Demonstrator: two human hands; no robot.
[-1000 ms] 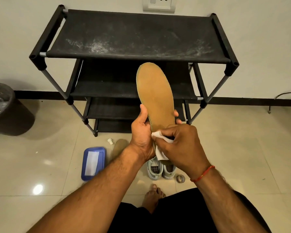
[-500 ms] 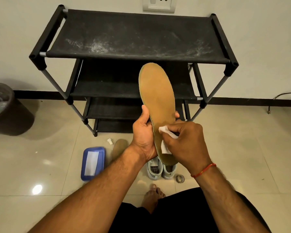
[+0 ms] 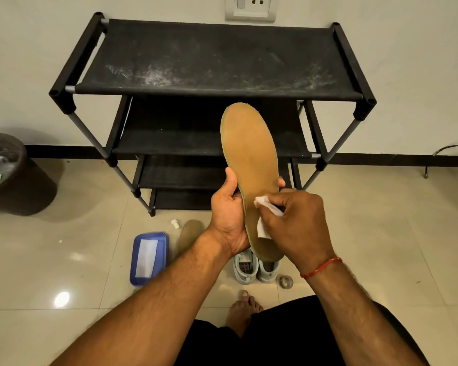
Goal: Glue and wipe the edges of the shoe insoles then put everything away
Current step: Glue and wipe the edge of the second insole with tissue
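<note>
Currently clamping tan insole [image 3: 249, 154] at its middle in left grip [image 3: 226, 217], toe up, before shoe rack [image 3: 209, 56]; pinching white wipe [image 3: 262, 229] in right grip [image 3: 299, 223], pressing it on insole's lower half. Below, on floor [image 3: 37, 260]: shoes [image 3: 245, 268], blue box [image 3: 136, 260].

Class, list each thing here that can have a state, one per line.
Tan foam insole: held upright by left hand.
White tissue: pinched by right hand, against the insole.
Second tan insole: lying on floor.
Pale grey shoes: side by side on floor.
Blue plastic box: flat on floor.
Black shoe rack: top shelf dusty.
Dark round bin: holds rubbish.
</note>
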